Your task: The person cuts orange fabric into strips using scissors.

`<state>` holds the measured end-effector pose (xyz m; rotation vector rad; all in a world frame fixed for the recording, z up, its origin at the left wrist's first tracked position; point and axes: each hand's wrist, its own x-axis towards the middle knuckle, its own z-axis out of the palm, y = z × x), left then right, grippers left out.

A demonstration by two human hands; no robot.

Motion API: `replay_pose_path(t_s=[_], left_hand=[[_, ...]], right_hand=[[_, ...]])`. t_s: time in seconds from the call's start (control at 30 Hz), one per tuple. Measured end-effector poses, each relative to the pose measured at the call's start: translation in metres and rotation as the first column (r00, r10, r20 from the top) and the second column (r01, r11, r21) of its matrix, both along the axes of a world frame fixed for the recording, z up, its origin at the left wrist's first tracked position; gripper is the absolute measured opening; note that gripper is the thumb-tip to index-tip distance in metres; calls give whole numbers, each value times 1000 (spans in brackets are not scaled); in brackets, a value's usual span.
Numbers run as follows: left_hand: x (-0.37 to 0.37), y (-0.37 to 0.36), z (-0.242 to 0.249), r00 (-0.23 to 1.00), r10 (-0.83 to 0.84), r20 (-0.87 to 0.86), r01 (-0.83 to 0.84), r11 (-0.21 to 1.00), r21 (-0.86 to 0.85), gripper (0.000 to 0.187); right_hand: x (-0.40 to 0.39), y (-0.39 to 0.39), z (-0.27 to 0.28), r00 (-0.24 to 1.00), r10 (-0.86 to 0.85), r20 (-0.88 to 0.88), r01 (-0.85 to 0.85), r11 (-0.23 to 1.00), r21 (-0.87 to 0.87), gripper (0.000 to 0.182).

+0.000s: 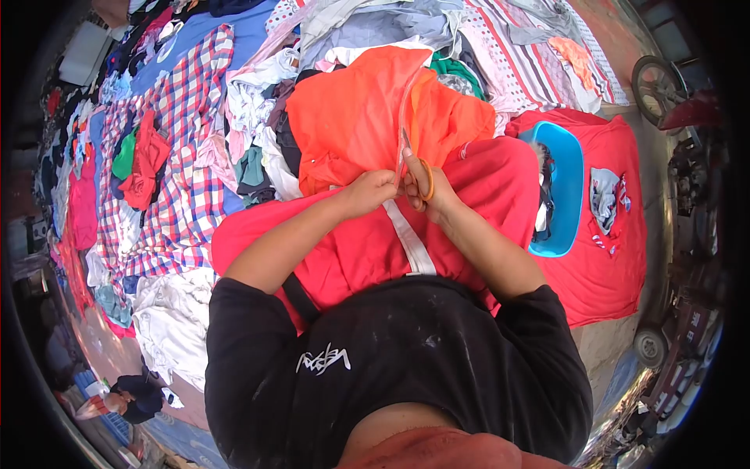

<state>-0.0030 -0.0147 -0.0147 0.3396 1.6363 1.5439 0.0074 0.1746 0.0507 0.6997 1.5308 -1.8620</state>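
Observation:
My right hand (432, 192) is closed around the orange-handled scissors (426, 178), whose blades point up and away from me beside a seam or edge of the cloth. Close against it, my left hand (372, 192) pinches the edge of a bright orange cloth (355, 117). This cloth spreads over my lap and the clothes beyond it. Red fabric (500, 184) covers my legs, with a pale strap (408, 238) hanging down the middle. The fingertips of both hands nearly meet, so the exact grip on the cloth is partly hidden.
A blue plastic tub (574, 187) with cloth pieces stands right of my knee on a red sheet (609, 281). Piles of clothes surround me, including a checked cloth (176, 187) at left. Another person (137, 399) is at lower left; a wheel (655, 86) stands at upper right.

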Motion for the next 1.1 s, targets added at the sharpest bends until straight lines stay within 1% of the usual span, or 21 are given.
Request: replay_pose_path(t_s=[0.07,0.17,0.27,0.3,0.37,0.4,0.47,0.5,0.6,0.63,0.67,0.7,0.8,0.83,0.9,0.93,0.97,1.0,1.03,1.07,1.1], left_hand=[[5,4,11,999,-49,-3,49,999,3,34],[16,8,36,986,-153,-70,147,986,-85,39],[14,4,35,979,-185,-83,178,980,-87,41],[15,3,37,975,-208,-76,202,976,-87,41],[18,0,42,965,-256,-62,250,964,-88,41],[21,-2,51,963,-263,-53,259,963,-70,41],[25,-11,72,957,-287,-45,285,958,-42,42],[28,-16,74,957,-284,-57,281,958,-53,40],[39,-34,99,981,-169,98,166,985,40,38],[44,-39,111,981,-161,108,161,987,10,37],[48,-44,124,981,-153,117,157,987,-22,37],[52,-50,133,981,-147,126,155,986,-55,36],[65,-71,140,984,-116,136,133,983,-125,36],[74,-73,141,987,-125,104,138,982,-127,36],[83,-77,144,990,-138,26,141,981,-133,37],[79,-78,146,926,-370,-72,338,899,-278,38],[74,-78,148,802,-584,-126,486,760,-431,38],[70,-79,149,631,-764,-134,577,578,-577,39],[64,-80,150,681,-715,-158,463,588,-664,42],[50,-74,150,826,-537,-171,316,693,-648,39],[34,-77,125,914,-260,-313,80,868,-489,31]], right_hand=[[-12,3,-4,998,-54,-29,53,998,-45,61],[-37,6,-5,989,-146,32,146,989,19,59],[-47,7,-20,993,-105,44,104,994,28,60],[-48,6,-22,993,-116,21,116,993,5,59],[-65,8,-29,981,-181,66,183,983,-26,58],[-73,11,-30,972,-217,88,221,974,-41,58],[-86,16,-25,984,-174,44,176,983,-44,59],[-92,17,-22,988,-151,21,152,987,-46,59],[-102,1,-20,981,-193,14,193,973,-129,57],[-108,-4,-27,965,-261,-30,252,951,-179,57],[-109,-6,-35,969,-245,-25,238,956,-170,57],[-106,-13,-27,973,-232,-20,225,960,-163,57],[-101,-30,-8,976,-203,-72,195,975,-106,58],[-94,-34,-6,977,-193,-89,186,979,-78,58],[-79,-41,1,964,-98,-246,107,994,26,58],[-74,-43,4,944,-41,-326,72,994,84,58],[-65,-44,3,922,25,-387,28,991,132,58],[-56,-43,11,921,59,-385,-16,993,115,60],[-47,-38,25,918,98,-384,-65,993,99,62],[-38,-36,36,913,141,-383,-118,990,82,65],[-29,-34,41,901,180,-395,-159,984,85,63]])
